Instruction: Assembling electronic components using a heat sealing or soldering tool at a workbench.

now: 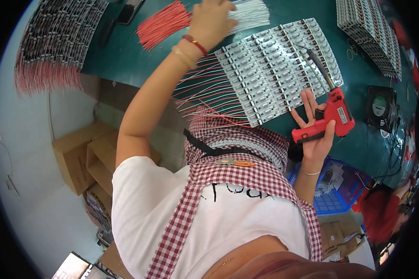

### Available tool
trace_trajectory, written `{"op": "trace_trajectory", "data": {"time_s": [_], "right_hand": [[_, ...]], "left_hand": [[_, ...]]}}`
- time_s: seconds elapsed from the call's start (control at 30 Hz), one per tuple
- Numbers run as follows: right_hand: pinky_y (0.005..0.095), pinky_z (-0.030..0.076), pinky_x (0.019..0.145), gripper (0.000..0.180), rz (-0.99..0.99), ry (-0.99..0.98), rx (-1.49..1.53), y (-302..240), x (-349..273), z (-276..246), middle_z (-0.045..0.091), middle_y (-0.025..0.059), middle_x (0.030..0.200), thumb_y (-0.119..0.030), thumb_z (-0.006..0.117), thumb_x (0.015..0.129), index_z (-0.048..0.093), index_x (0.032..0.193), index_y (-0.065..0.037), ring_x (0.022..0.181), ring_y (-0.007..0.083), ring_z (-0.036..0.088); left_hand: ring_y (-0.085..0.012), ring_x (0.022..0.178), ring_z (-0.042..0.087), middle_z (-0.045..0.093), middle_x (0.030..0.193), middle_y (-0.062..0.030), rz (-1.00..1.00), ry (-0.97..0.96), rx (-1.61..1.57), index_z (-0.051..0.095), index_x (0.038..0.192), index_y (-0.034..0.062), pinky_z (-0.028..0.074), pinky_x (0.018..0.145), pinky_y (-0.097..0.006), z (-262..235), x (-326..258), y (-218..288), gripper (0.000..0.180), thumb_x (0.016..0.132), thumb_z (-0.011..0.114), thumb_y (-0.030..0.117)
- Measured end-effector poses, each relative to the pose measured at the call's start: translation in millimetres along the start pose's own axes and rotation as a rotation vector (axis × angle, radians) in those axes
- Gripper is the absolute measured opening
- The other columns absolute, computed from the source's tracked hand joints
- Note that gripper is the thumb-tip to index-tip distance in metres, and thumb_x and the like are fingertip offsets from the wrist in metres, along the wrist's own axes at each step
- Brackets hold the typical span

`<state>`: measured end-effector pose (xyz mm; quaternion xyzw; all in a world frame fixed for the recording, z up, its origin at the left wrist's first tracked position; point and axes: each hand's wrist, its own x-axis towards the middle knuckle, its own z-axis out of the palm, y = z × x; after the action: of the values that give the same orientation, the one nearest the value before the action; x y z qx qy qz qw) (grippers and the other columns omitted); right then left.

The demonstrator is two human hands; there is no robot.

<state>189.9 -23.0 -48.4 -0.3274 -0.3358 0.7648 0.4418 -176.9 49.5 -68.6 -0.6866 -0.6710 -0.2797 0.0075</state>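
Observation:
My left hand reaches to the far edge of the view, between a bundle of red wires and a bundle of white wires. Its fingers look apart and bent over the near end of the white bundle, and no wire shows in them. In my right hand lies a red soldering gun, held between thumb and palm with some fingers stretched out. Its dark tip points away over a panel of small circuit boards. Red and white wires stick out from the panel's left side.
Stacked board panels stand at the far right of the green table. Wired boards hang over its left edge, near a phone. A black device and a blue basket are at right; cardboard boxes stand left.

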Motion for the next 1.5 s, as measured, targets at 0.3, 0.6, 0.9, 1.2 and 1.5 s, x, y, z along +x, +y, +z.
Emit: {"op": "trace_trajectory", "data": {"time_s": [0.3, 0.6, 0.9, 1.2, 1.5], "right_hand": [[0.0650, 0.036, 0.111, 0.053, -0.021, 0.005, -0.013, 4, -10, 13, 0.034, 0.0286, 0.156, -0.050, 0.061, 0.097, 0.052, 0.126, -0.007, 0.151, 0.0405, 0.025], [0.0654, 0.038, 0.110, 0.052, -0.003, 0.001, 0.002, -1, -16, 18, 0.034, 0.0297, 0.156, -0.047, 0.060, 0.098, 0.051, 0.128, -0.005, 0.151, 0.0414, 0.024], [0.0632, 0.040, 0.110, 0.056, -0.013, 0.002, -0.073, 2, -21, 19, 0.035, 0.0291, 0.156, -0.044, 0.052, 0.102, 0.043, 0.140, -0.004, 0.150, 0.0421, 0.026], [0.0616, 0.040, 0.110, 0.058, -0.015, 0.039, -0.088, 0, -25, 25, 0.034, 0.0292, 0.156, -0.043, 0.052, 0.102, 0.040, 0.143, -0.003, 0.150, 0.0419, 0.026], [0.0496, 0.051, 0.094, 0.053, -0.103, 0.143, -0.276, -34, -31, 55, 0.053, 0.0243, 0.126, -0.047, 0.052, 0.102, 0.046, 0.130, -0.003, 0.112, 0.0306, 0.055]], "left_hand": [[-0.0228, 0.094, 0.061, 0.064, 0.090, -0.0027, 0.136, 0.000, 0.417, 0.069, 0.090, 0.0119, 0.044, 0.081, -0.042, 38, 20, 5, 0.013, 0.088, 0.068, 0.025], [-0.0149, 0.079, 0.059, 0.062, 0.086, -0.0051, -0.304, 0.192, -0.710, 0.061, 0.110, 0.0018, 0.049, 0.077, -0.032, -23, 12, 9, 0.017, 0.104, 0.050, 0.014], [-0.0108, 0.084, 0.056, 0.056, 0.085, -0.0013, -0.273, 0.444, -1.028, 0.054, 0.128, -0.0054, 0.048, 0.082, -0.027, -23, -41, 20, 0.032, 0.109, 0.043, 0.018], [-0.0057, 0.070, 0.051, 0.068, 0.087, -0.0028, -0.356, 0.250, -1.197, 0.069, 0.112, -0.0037, 0.042, 0.064, -0.018, -53, -36, 34, 0.023, 0.103, 0.057, 0.014], [-0.0094, 0.069, 0.056, 0.068, 0.081, -0.0051, -0.344, -0.216, -0.710, 0.072, 0.100, -0.0007, 0.045, 0.063, -0.025, -69, -59, 25, 0.013, 0.094, 0.066, 0.009]]}}
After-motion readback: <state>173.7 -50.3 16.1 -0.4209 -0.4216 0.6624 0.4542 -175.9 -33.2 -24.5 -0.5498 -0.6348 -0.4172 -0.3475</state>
